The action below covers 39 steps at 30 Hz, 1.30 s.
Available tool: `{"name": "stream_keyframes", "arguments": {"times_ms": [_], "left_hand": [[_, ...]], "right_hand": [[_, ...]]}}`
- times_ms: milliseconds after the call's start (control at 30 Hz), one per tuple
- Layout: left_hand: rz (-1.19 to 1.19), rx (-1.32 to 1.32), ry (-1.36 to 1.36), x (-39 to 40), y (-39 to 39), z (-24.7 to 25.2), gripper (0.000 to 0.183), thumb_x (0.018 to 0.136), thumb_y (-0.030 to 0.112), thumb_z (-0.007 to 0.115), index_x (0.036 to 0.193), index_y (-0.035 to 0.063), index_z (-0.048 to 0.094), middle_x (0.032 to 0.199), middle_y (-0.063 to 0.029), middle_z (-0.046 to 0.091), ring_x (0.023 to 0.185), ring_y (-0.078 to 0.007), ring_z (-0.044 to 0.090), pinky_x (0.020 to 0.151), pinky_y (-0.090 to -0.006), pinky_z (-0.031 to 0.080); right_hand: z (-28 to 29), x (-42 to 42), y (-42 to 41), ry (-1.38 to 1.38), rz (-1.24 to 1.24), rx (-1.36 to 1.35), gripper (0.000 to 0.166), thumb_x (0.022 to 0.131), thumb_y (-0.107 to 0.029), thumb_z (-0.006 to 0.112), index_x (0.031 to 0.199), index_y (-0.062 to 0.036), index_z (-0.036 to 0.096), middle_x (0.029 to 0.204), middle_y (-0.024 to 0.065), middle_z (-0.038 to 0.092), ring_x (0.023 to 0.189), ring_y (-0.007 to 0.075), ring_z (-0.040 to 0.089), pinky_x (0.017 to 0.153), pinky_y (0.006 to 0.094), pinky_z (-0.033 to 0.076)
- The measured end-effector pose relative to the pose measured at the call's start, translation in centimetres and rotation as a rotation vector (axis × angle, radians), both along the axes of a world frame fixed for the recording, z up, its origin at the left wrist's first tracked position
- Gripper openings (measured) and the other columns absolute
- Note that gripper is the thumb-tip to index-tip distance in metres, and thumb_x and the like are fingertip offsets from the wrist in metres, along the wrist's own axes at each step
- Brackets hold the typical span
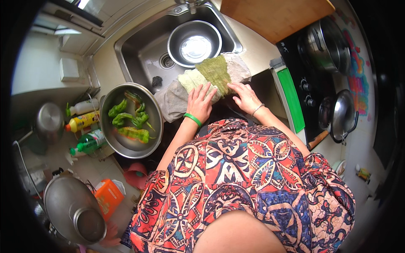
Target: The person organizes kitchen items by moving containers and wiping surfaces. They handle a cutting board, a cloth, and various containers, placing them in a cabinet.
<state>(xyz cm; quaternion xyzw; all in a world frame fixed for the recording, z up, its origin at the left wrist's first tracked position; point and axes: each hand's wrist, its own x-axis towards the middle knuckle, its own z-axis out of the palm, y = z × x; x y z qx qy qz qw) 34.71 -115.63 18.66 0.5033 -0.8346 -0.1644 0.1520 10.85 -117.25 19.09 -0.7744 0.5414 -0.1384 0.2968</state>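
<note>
Several cloths hang side by side over the front edge of the steel sink. My left hand (200, 102), with a green band at its wrist, lies with fingers spread on the pale green cloth (194, 79). My right hand (246, 97) touches the lower right edge of the olive green cloth (215, 72) with its fingertips; its thumb is apart. A grey cloth (174, 101) lies left of them, a beige cloth (236, 67) to the right. Behind them, a steel bowl (194, 43) stands in the sink (144, 55).
A steel basin (106, 139) with several green peppers (134, 134) stands at the left, beside bottles (84, 121). A wooden board (272, 15) is at the upper right. Right are a green board (290, 100), a hob (292, 60), a pot (326, 44) and a wok (341, 115).
</note>
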Motion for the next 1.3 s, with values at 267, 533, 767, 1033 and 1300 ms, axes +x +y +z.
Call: {"name": "stream_keyframes", "arguments": {"times_ms": [267,533,767,1033,1300], "left_hand": [[-0.157,-0.064,0.0,-1.5,-2.6,-1.3,0.064,0.075,0.008,0.064,0.137,0.0158,0.048,0.145,-0.0097,0.041,0.136,-0.0317,0.035,0.114,-0.0507,0.024],[-0.178,-0.111,-0.254,-3.8,-5.1,-1.1,0.07,0.07,0.032,0.077,0.132,0.0163,0.049,0.124,-0.0088,0.052,0.11,-0.0284,0.05,0.092,-0.0433,0.04],[-0.014,-0.169,-0.315,-1.3,-10.1,-5.8,0.025,0.071,0.018,0.066,0.094,0.015,0.058,0.099,-0.011,0.054,0.091,-0.0322,0.055,0.075,-0.0461,0.046],[0.465,-0.084,0.566,11.6,-15.9,-4.8,0.021,0.084,-0.005,0.048,0.101,0.0067,0.052,0.1,-0.0135,0.057,0.088,-0.0228,0.058,0.073,-0.0359,0.049],[0.407,-0.168,1.136,7.7,-14.6,4.5,0.024,0.097,0.016,0.053,0.114,0.0099,0.038,0.105,-0.0137,0.056,0.093,-0.0225,0.059,0.076,-0.0367,0.053]], "right_hand": [[-3.9,-5.9,10.7,-0.025,-0.386,0.078,0.048,0.079,-0.002,0.061,0.126,-0.0086,0.052,0.109,0.0158,0.057,0.099,0.0327,0.06,0.087,0.0388,0.05],[-9.0,-10.3,25.4,0.057,-1.009,0.472,0.04,0.082,-0.005,0.062,0.121,-0.0103,0.055,0.11,0.0122,0.063,0.093,0.0234,0.065,0.082,0.0343,0.053],[-11.0,-13.4,32.8,-0.438,-1.754,0.632,0.037,0.088,-0.005,0.056,0.124,-0.008,0.053,0.111,0.0122,0.061,0.084,0.021,0.067,0.065,0.0325,0.055],[-10.1,-12.5,30.8,-0.407,-1.773,0.443,0.029,0.092,-0.005,0.053,0.121,-0.0069,0.055,0.11,0.0117,0.064,0.081,0.0191,0.069,0.063,0.0289,0.054],[-4.3,-4.7,16.1,-0.897,-1.13,0.416,0.026,0.096,-0.017,0.057,0.119,-0.0048,0.058,0.11,0.0121,0.066,0.093,0.0183,0.067,0.08,0.0289,0.057]]}}
